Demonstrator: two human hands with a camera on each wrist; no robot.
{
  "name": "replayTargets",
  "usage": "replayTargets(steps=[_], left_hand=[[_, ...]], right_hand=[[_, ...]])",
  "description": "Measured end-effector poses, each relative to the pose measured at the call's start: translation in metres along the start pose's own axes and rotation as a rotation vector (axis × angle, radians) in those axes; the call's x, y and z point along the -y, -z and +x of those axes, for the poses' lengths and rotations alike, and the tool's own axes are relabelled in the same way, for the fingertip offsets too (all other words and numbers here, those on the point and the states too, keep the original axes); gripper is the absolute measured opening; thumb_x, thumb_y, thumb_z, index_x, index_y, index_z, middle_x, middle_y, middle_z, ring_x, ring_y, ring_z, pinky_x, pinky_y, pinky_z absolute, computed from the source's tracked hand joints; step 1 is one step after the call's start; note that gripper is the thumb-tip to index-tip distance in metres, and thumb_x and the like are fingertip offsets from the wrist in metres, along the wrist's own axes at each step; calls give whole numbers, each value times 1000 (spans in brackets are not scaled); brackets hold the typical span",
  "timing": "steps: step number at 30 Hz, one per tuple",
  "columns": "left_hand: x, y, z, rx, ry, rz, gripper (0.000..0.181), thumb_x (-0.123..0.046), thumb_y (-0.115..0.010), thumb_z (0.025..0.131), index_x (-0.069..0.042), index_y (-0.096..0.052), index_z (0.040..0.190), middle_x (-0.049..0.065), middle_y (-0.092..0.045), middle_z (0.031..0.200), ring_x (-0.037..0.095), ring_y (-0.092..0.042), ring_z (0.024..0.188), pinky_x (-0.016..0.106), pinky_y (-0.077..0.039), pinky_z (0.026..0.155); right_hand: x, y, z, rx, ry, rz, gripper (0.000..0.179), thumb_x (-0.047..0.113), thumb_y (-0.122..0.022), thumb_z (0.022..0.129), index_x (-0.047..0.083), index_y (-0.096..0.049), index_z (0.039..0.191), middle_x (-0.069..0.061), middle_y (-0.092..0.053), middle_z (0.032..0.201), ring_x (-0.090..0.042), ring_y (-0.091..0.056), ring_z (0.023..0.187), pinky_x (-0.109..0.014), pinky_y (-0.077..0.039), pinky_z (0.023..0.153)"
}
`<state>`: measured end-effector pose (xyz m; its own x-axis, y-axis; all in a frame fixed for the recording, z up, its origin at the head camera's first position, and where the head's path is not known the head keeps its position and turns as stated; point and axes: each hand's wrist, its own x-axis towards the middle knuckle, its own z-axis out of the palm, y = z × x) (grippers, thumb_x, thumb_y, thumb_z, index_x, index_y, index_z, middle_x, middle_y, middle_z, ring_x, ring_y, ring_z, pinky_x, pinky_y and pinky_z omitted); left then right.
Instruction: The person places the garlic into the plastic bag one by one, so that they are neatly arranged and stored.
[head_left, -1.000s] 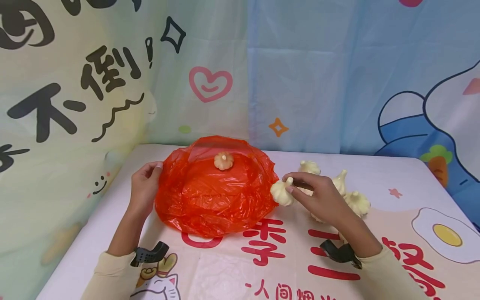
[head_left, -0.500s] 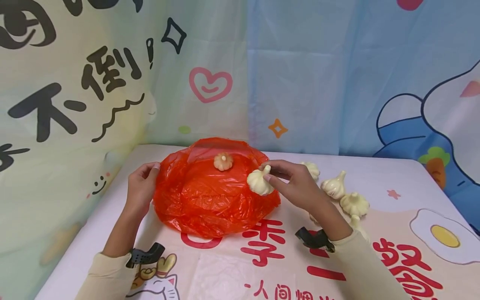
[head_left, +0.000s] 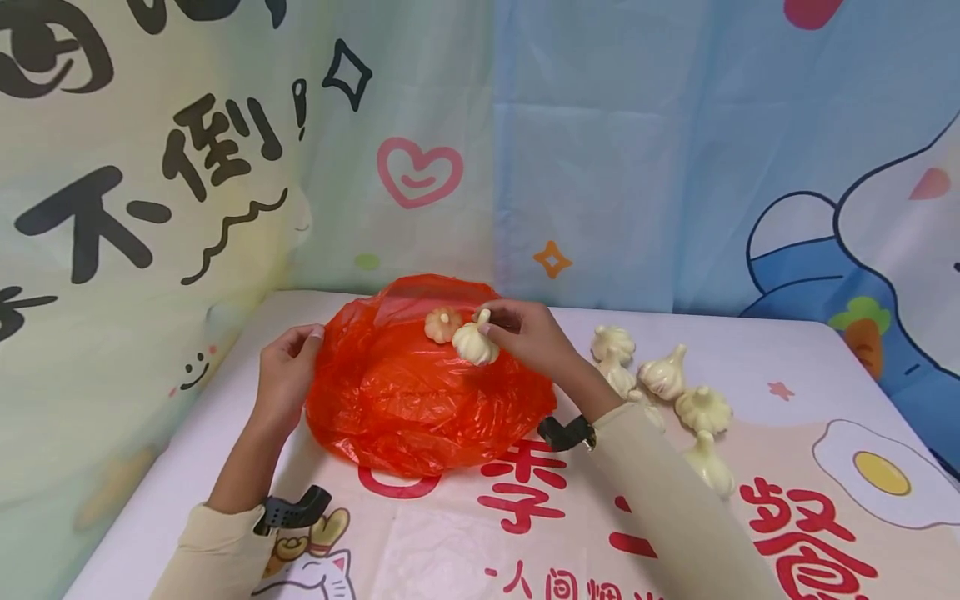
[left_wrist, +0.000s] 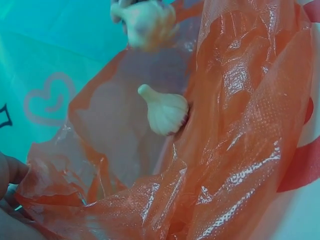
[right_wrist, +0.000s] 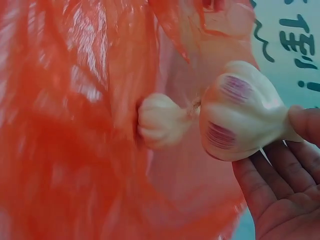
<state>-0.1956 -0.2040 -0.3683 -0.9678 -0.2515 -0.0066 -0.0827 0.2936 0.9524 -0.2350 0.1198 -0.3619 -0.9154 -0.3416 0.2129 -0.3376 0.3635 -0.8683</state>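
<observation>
A red plastic bag [head_left: 420, 408] lies on the table with its mouth spread. My left hand [head_left: 287, 375] pinches the bag's left edge. My right hand [head_left: 536, 337] holds a garlic bulb [head_left: 476, 342] by its stem above the bag's opening. Inside the bag sits another garlic bulb [head_left: 442, 324], just left of the held one in the head view. In the right wrist view the held garlic bulb [right_wrist: 242, 112] shows purple streaks, with thumb and fingers at its stem. The left wrist view shows the garlic bulb in the bag [left_wrist: 165, 111] lying against the red plastic.
Several more garlic bulbs [head_left: 703, 410] lie in a group on the table, to the right of the bag. The table has a printed cloth [head_left: 450, 542] with red characters and a fried egg. A patterned curtain [head_left: 600, 192] hangs behind.
My right hand has carried the garlic bulb leftward from the bag's right edge to over its opening. The left hand stays at the bag's left edge.
</observation>
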Motion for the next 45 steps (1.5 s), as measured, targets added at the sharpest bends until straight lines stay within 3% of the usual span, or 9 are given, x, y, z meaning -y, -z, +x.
replayTargets(steps=[7, 15, 25, 32, 38, 45], left_hand=[[1, 1, 0, 5, 9, -1, 40, -32, -43, 104, -3, -57, 129, 13, -55, 122, 22, -50, 104, 20, -48, 87], [4, 2, -1, 11, 23, -10, 40, -31, -44, 104, -3, -57, 129, 12, -54, 121, 22, -49, 104, 18, -48, 84], [7, 1, -2, 20, 23, -16, 37, -29, -45, 104, -3, -58, 127, 13, -55, 119, 23, -51, 102, 16, -49, 81], [8, 0, -1, 28, 36, -6, 37, -30, -44, 104, -4, -57, 127, 13, -55, 121, 23, -51, 103, 19, -50, 83], [9, -2, -2, 32, 31, -4, 36, -29, -44, 104, -4, -58, 127, 13, -56, 121, 24, -51, 103, 20, -50, 85], [8, -2, -2, 26, 30, 6, 37, -30, -44, 104, -4, -58, 128, 13, -56, 121, 24, -52, 103, 21, -50, 85]], right_hand=[[1, -24, 17, -12, 6, 5, 30, 14, -67, 94, 2, -65, 121, -7, -66, 114, -22, -63, 103, -34, -52, 88], [-2, -54, 39, 4, 37, 95, 25, 11, -65, 94, 2, -66, 117, -6, -66, 111, -20, -63, 101, -31, -51, 89], [-7, -88, 61, 7, 4, 90, 5, 7, -64, 94, 4, -67, 97, -5, -64, 98, -18, -61, 97, -28, -50, 88], [-12, -98, 65, -27, 1, 53, 8, 6, -65, 93, 3, -69, 100, -6, -66, 97, -21, -60, 91, -29, -51, 84], [-23, -103, 63, -43, -33, 20, 24, 6, -66, 93, -2, -67, 116, -10, -67, 109, -23, -62, 102, -31, -50, 91], [-24, -105, 63, -48, -32, 21, 28, 5, -66, 92, -4, -65, 119, -12, -67, 112, -25, -62, 105, -31, -50, 91]])
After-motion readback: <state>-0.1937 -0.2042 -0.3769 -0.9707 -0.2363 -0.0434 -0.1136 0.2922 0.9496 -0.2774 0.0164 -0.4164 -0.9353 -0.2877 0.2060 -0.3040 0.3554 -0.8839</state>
